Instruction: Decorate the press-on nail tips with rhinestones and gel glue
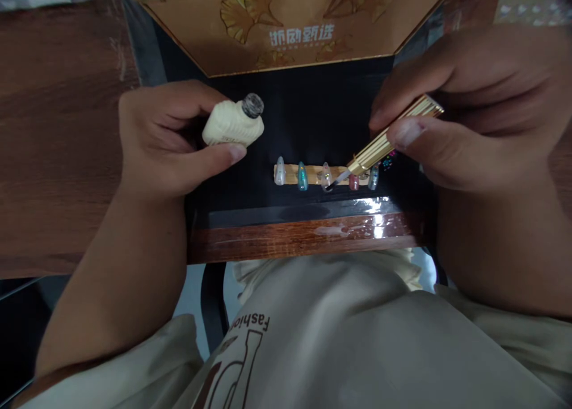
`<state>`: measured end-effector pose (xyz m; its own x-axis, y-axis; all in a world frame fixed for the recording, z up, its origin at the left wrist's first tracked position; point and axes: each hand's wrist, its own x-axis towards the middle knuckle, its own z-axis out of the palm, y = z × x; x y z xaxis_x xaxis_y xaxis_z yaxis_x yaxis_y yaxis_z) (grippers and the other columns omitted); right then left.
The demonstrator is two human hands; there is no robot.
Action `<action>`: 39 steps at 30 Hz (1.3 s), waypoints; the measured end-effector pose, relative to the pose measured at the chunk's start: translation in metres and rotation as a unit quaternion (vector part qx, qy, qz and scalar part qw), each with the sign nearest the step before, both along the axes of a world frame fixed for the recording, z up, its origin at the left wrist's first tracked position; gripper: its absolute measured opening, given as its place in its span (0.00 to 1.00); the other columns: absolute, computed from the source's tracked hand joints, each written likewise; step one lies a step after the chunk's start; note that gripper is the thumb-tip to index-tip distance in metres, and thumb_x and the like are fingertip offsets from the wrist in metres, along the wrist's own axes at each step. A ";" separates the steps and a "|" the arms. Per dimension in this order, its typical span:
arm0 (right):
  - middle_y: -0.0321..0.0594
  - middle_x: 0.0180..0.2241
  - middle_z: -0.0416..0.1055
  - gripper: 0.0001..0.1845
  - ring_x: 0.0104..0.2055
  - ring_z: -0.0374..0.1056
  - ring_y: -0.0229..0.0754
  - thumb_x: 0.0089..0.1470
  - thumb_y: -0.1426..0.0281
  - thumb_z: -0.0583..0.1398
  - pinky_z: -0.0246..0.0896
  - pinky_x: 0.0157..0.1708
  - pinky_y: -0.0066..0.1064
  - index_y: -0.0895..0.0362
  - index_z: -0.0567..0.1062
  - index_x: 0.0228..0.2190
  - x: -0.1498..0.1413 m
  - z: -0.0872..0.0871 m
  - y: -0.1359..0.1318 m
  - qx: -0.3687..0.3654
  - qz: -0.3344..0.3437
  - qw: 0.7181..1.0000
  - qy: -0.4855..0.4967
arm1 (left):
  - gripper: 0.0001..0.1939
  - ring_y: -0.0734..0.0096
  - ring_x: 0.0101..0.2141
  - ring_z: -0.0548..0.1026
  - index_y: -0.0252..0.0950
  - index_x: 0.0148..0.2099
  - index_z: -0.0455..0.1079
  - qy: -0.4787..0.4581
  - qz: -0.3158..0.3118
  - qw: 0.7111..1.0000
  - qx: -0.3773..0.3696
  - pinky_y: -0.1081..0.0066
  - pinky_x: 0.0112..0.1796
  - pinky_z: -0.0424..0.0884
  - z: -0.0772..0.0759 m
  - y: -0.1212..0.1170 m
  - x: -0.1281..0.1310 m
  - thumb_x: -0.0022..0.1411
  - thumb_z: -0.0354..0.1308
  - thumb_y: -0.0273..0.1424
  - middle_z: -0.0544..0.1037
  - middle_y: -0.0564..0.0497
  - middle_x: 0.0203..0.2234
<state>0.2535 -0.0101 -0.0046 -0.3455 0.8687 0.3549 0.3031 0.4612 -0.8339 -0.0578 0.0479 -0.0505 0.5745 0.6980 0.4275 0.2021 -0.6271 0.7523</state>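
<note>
Tilted in the fingers of my left hand (174, 135) is a cream-coloured nail polish bottle (232, 126), its dark threaded neck uncapped. My right hand (469, 105) pinches the gold ribbed cap of a nail polish brush (379, 146) between thumb and fingers. The dark brush tip points down and left, at the lower end of the clear middle false nail (326, 173); I cannot tell whether it touches. Several false nails sit in a row on a wooden strip (291, 174): a whitish one (280, 172), a teal one (302, 176), a pink one (354, 181) and a bluish one (373, 176).
A golden-brown box (299, 36) with leaf prints stands behind the strip on a black mat (250, 185). Small colourful bits (388, 160) lie by my right thumb. The wooden table's front edge (268, 239) is close to my body. A sheet with small pieces (531, 11) lies at the far right.
</note>
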 end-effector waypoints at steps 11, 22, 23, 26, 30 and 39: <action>0.25 0.26 0.70 0.09 0.29 0.64 0.22 0.60 0.67 0.60 0.55 0.30 0.20 0.54 0.80 0.29 0.000 -0.001 0.002 0.002 0.006 1.000 -0.015 | 0.25 0.77 0.27 0.77 0.31 0.39 0.77 0.005 -0.001 1.000 0.014 0.70 0.30 0.76 0.000 0.002 0.001 0.46 0.74 0.45 0.77 0.56 0.30; 0.29 0.26 0.70 0.07 0.29 0.64 0.29 0.57 0.66 0.62 0.55 0.31 0.29 0.53 0.80 0.30 -0.001 -0.009 0.009 0.046 0.016 0.998 0.032 | 0.22 0.75 0.27 0.77 0.32 0.39 0.78 0.009 0.030 0.999 -0.013 0.66 0.33 0.79 0.002 -0.004 0.001 0.48 0.74 0.43 0.78 0.55 0.29; 0.29 0.26 0.70 0.07 0.29 0.64 0.28 0.58 0.66 0.62 0.55 0.31 0.28 0.53 0.80 0.30 -0.001 -0.008 0.008 0.046 0.017 0.998 0.028 | 0.21 0.75 0.27 0.78 0.32 0.39 0.78 0.009 0.030 0.999 -0.012 0.66 0.33 0.79 0.002 -0.004 0.002 0.49 0.73 0.43 0.78 0.56 0.29; 0.27 0.26 0.70 0.09 0.29 0.64 0.25 0.59 0.64 0.61 0.56 0.29 0.23 0.51 0.81 0.31 -0.001 -0.004 0.003 0.018 0.007 1.000 -0.007 | 0.22 0.75 0.28 0.78 0.32 0.39 0.78 0.011 0.025 1.000 -0.007 0.65 0.34 0.79 0.003 -0.002 0.002 0.49 0.73 0.44 0.78 0.55 0.29; 0.23 0.26 0.69 0.11 0.27 0.64 0.21 0.59 0.61 0.59 0.56 0.30 0.20 0.49 0.82 0.32 -0.001 0.003 -0.002 -0.016 -0.013 0.999 -0.038 | 0.25 0.71 0.29 0.80 0.31 0.40 0.77 0.009 0.011 1.000 0.009 0.59 0.35 0.80 0.000 0.000 0.001 0.47 0.73 0.46 0.76 0.56 0.29; 0.27 0.28 0.70 0.10 0.30 0.63 0.24 0.61 0.62 0.61 0.55 0.31 0.23 0.52 0.79 0.31 0.001 0.000 -0.001 0.000 -0.006 0.999 -0.037 | 0.23 0.77 0.29 0.78 0.33 0.40 0.77 0.033 0.036 0.999 0.003 0.68 0.34 0.78 0.003 -0.003 0.000 0.50 0.71 0.46 0.78 0.57 0.31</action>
